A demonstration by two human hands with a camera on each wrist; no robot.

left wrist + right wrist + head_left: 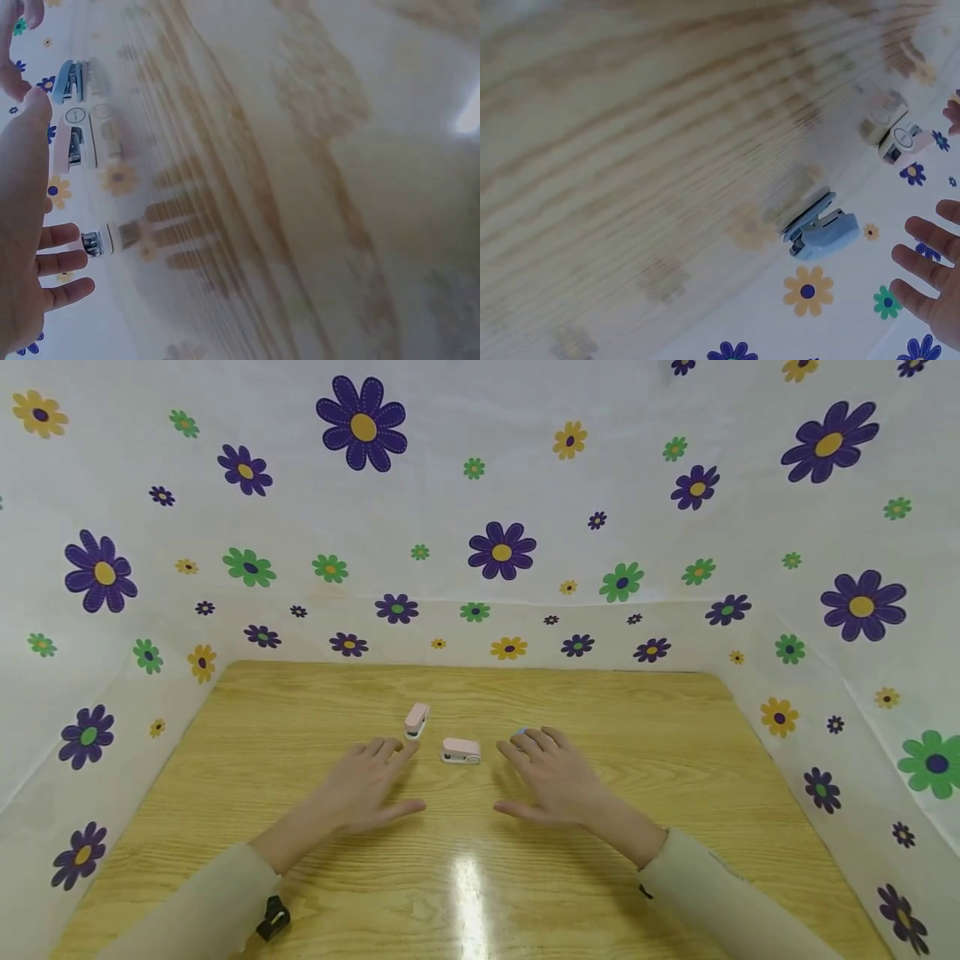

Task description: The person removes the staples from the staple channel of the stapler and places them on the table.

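Note:
Two pink staplers lie mid-table: one stapler [417,720] points away at an angle beyond my left fingertips, and a second pink stapler [461,751] lies sideways between my hands. My left hand [366,789] hovers over the wood with fingers spread, index fingertip right by the angled stapler's near end. On the other side my right hand [553,781] reaches forward, fingers extended and thumb apart, holding nothing. It mostly hides a blue stapler in the head view; the right wrist view shows this blue stapler [829,236] whole, beyond the fingers.
The glossy wooden table [637,710] reflects light near its front. White cloth [435,410] with printed flowers walls in the back and both sides. A black strap piece [274,918] hangs by my left sleeve.

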